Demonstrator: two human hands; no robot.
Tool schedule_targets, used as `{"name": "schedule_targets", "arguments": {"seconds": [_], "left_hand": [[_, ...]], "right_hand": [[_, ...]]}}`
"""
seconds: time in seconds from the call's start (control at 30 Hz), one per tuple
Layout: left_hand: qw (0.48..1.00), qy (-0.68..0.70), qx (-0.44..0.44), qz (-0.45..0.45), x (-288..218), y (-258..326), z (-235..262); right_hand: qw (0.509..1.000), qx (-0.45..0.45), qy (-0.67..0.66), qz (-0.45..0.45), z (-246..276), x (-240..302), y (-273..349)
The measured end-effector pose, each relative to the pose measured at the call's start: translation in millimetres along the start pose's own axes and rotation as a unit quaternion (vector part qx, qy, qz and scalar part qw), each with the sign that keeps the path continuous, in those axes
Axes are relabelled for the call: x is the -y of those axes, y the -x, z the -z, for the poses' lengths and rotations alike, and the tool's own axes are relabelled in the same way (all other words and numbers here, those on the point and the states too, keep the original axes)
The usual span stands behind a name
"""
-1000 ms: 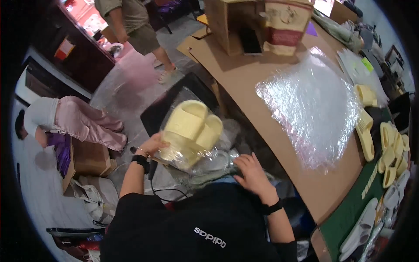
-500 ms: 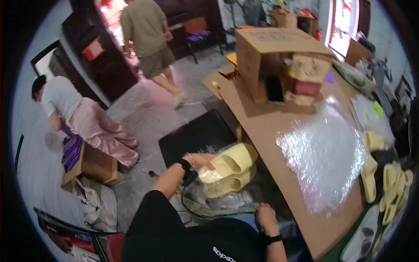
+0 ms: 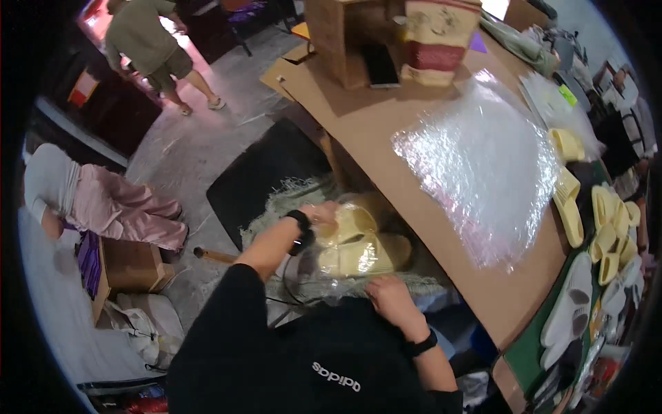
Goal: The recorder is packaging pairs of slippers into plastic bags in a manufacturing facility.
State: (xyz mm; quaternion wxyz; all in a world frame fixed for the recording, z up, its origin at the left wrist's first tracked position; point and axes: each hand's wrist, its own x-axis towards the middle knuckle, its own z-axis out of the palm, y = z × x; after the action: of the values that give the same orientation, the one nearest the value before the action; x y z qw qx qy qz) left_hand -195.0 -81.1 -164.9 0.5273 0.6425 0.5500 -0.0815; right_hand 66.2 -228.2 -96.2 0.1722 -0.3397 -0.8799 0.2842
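A pair of pale yellow slide slippers (image 3: 376, 254) lies in a clear plastic bag (image 3: 329, 268) over my lap. My left hand (image 3: 323, 215), with a black band at its wrist, is closed on the bag's upper left side, by the slipper ends. My right hand (image 3: 389, 298) rests at the lower right edge of the bag with its fingers curled in. What those fingers hold, if anything, is hidden. Beneath the bag spreads a frayed grey-green cloth (image 3: 289, 201).
To the right, a cardboard-covered table (image 3: 358, 131) bears a stack of clear plastic bags (image 3: 483, 172), a phone (image 3: 380, 66) and a carton (image 3: 338, 41). More yellow slippers (image 3: 569, 207) lie along its right side. One person (image 3: 103, 200) bends over a box; another (image 3: 148, 48) stands near the doorway.
The bagged slippers have come down flatter over my lap, my left hand still on them. My right hand has moved left to the bag's edge. The walking person is nearer the doorway.
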Motion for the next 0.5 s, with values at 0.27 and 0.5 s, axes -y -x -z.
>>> {"name": "schedule_targets", "arguments": {"seconds": [0.27, 0.5], "left_hand": [[0.84, -0.257, -0.478, -0.004, 119.8, -201.8, -168.4], [0.915, -0.239, -0.316, 0.077, -65.5, -136.3, -149.7]], "right_hand": [[0.996, 0.069, 0.028, 0.039, -6.4, 30.5, -7.4], [0.989, 0.069, 0.034, -0.128, 9.8, -0.1, 29.4]]}}
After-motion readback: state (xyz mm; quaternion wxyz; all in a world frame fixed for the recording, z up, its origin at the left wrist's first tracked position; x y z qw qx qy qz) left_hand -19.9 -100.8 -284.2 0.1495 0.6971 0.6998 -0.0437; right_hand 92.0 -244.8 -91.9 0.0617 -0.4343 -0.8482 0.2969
